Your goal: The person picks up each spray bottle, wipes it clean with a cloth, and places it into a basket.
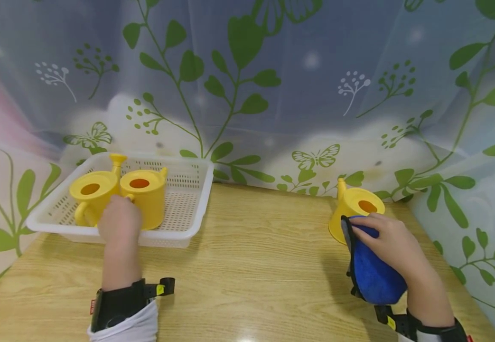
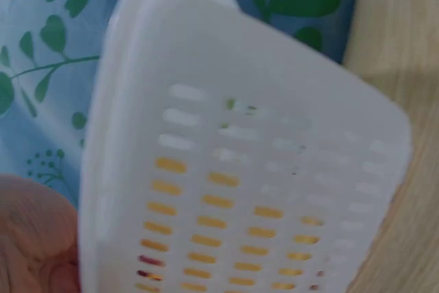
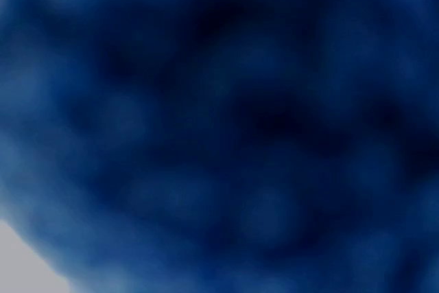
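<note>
Wooden table (image 1: 256,280) — blue, black-edged cloth (image 1: 377,273).

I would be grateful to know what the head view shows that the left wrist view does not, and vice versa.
Only the head view shows the right hand pinching a blue cloth with black edging, a yellow watering can partly hidden behind it, and the tops of two more yellow watering cans inside a white slotted plastic basket.

Only the left wrist view shows that basket's outer wall close up, with yellow showing through some slots.

Both show the basket, part of the left hand, the pale wood-grain tabletop and the leaf-patterned fabric backdrop.
</note>
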`<state>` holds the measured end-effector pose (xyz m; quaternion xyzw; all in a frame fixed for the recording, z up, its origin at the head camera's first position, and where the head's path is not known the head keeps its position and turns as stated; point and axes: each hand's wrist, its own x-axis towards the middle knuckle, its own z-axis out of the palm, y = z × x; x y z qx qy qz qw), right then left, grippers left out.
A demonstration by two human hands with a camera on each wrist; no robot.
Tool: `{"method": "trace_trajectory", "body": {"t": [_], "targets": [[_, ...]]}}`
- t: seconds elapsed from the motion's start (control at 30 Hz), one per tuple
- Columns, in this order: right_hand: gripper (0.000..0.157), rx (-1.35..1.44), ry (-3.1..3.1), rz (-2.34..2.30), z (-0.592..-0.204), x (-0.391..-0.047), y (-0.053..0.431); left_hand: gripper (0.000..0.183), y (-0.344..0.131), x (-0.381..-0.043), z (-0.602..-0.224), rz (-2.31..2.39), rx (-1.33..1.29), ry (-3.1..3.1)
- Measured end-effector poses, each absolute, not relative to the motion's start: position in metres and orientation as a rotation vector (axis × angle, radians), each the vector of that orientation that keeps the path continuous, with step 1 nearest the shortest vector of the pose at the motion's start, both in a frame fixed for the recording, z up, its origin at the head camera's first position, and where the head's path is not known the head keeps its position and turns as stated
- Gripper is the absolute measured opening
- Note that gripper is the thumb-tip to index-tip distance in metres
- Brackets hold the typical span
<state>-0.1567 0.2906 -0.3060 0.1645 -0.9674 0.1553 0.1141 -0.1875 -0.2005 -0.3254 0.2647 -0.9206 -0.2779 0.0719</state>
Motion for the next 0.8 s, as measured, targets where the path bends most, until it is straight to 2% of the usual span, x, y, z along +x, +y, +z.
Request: {"method": "trace_trajectory", "body": {"t": [0.2, 0.3, 0.8], "targets": [[0.026, 0.500, -2.834, 0.449, -0.306, -0.156, 0.289, 0.028, -0.208, -0.180, -0.321, -0.732, 0.751, -2.969], [0.027, 0.499, -2.841, 0.450, -0.306, -0.156, 0.290, 0.028, -0.209, -0.178, -0.320, -0.721, 0.711, -2.988], [0.027, 0.472, -2.769, 0.436, -0.306, -0.155, 0.300, 0.053, -0.210, -0.173, -0.309, -0.699, 0.801, -2.929]]}}
